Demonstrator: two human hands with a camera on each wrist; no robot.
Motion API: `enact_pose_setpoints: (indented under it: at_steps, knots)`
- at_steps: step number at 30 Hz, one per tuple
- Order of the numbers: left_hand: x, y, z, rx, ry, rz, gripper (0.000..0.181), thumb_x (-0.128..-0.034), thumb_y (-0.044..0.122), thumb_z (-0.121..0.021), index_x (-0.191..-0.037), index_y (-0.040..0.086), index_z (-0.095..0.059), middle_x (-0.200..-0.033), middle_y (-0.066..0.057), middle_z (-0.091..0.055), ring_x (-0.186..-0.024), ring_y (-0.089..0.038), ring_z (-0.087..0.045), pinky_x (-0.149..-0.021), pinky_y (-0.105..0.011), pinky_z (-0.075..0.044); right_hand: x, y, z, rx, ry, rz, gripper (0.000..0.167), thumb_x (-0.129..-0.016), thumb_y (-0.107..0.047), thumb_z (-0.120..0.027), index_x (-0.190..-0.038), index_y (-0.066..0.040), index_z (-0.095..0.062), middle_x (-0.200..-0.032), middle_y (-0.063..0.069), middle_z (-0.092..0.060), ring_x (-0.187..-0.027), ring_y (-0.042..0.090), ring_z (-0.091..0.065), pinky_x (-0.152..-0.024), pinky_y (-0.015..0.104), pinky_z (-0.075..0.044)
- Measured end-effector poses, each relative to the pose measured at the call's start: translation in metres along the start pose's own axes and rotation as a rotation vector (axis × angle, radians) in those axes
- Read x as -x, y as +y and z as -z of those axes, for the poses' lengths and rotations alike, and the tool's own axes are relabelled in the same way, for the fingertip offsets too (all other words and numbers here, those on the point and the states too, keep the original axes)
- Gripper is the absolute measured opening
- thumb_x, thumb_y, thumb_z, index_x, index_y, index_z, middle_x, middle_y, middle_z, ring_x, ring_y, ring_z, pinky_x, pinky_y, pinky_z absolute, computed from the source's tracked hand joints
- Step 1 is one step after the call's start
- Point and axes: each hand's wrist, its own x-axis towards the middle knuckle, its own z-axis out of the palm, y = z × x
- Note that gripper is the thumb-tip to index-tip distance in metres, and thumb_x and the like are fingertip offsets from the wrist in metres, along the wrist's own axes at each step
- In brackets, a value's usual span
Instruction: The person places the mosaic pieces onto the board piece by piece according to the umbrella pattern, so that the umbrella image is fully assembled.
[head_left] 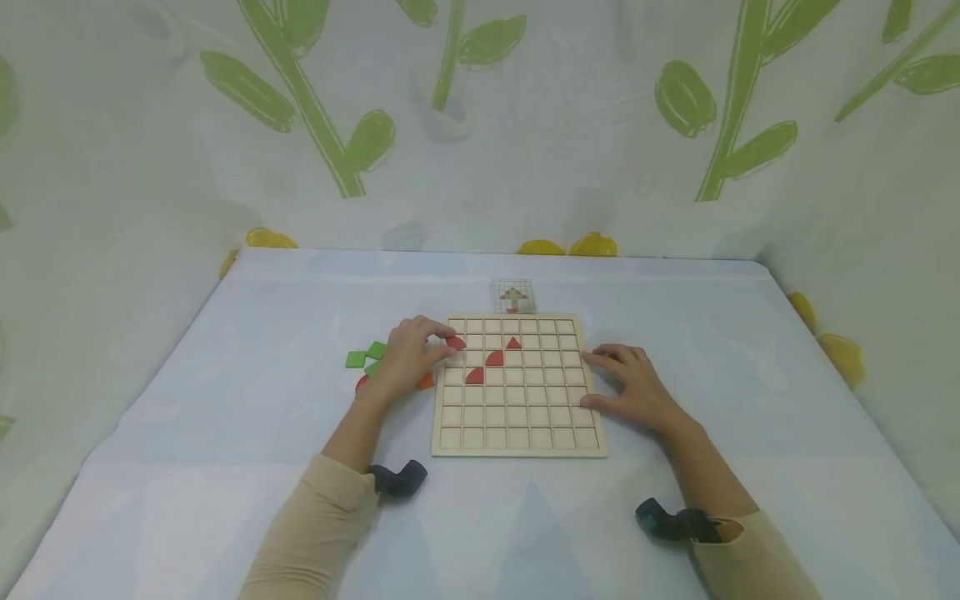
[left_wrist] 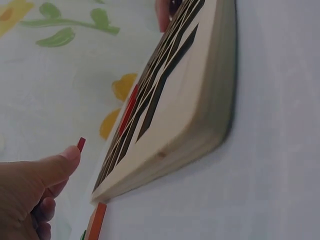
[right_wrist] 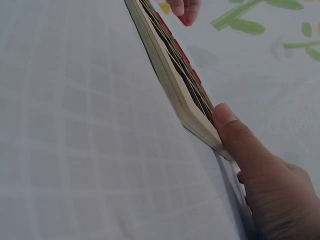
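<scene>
Left hand (head_left: 411,350): thumb and forefinger pinch a small red piece (head_left: 455,342) at their tips. In the left wrist view, a short end of it pokes out past the thumb tip. Piece sits over the left side of the gridded board (head_left: 517,452), near the rim; the wrist views show it held off the surface.

Right hand (head_left: 637,387): fingers loosely extended, thumb apart from them, at the board's right edge. Right wrist view has the thumb tip touching the rim; the other fingers are mostly hidden there.

On the board, a diagonal runs down toward the left: red triangle (head_left: 513,343) in the second row, upper red quarter-circle (head_left: 495,359) in the third, lower red quarter-circle (head_left: 475,376) in the fourth. All lie between the two hands, nearer the left fingers.

Under and beside the left hand, on the white table (head_left: 525,525): green pieces (head_left: 356,359), an orange piece (head_left: 426,381) just beside the board's left edge, and a partly covered red shape (head_left: 362,382) by the wrist. Small pattern card (head_left: 513,297) lies just beyond the board's far edge.
</scene>
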Motion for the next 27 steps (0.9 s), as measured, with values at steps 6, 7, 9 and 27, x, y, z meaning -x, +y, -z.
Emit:
enact_pose_setpoints:
  at_steps: [6,7,9,27]
  knots:
    - [-0.004,0.014,-0.008,0.0,-0.033,0.008,0.029,-0.0858,0.027,-0.069,-0.113,0.015,-0.067,-0.113,-0.005,-0.06,-0.11,-0.026,-0.048,-0.097,-0.045,-0.035,-0.001,-0.001,0.002,0.003,0.003,0.001,0.069,-0.072,-0.039,-0.079,-0.131,-0.01,-0.057,-0.128,0.016,-0.05,-0.119,0.036,-0.038,-0.098,0.054,-0.03]
    - [-0.005,0.016,-0.009,0.004,-0.037,0.007,0.03,-0.0857,0.027,-0.069,-0.113,0.015,-0.067,-0.113,-0.005,-0.06,-0.111,-0.026,-0.048,-0.098,-0.046,-0.035,-0.002,-0.002,0.002,-0.002,0.004,-0.001,0.069,-0.072,-0.039,-0.079,-0.131,-0.01,-0.057,-0.128,0.016,-0.05,-0.119,0.036,-0.038,-0.098,0.054,-0.03]
    - [-0.006,0.019,-0.013,0.008,-0.044,0.001,0.029,-0.0858,0.027,-0.069,-0.113,0.016,-0.068,-0.115,-0.005,-0.06,-0.112,-0.025,-0.047,-0.099,-0.046,-0.034,-0.002,-0.002,0.001,-0.006,0.008,0.001,0.069,-0.072,-0.039,-0.079,-0.13,-0.01,-0.057,-0.128,0.016,-0.05,-0.119,0.036,-0.038,-0.098,0.054,-0.03]
    - [-0.016,0.042,-0.044,0.029,-0.072,-0.122,0.029,-0.0849,0.028,-0.07,-0.112,0.017,-0.069,-0.111,0.0,-0.062,-0.112,-0.02,-0.051,-0.099,-0.041,-0.037,0.0,-0.002,0.001,-0.007,-0.012,-0.015,0.068,-0.073,-0.039,-0.078,-0.131,-0.009,-0.056,-0.129,0.017,-0.048,-0.119,0.038,-0.037,-0.096,0.056,-0.031]
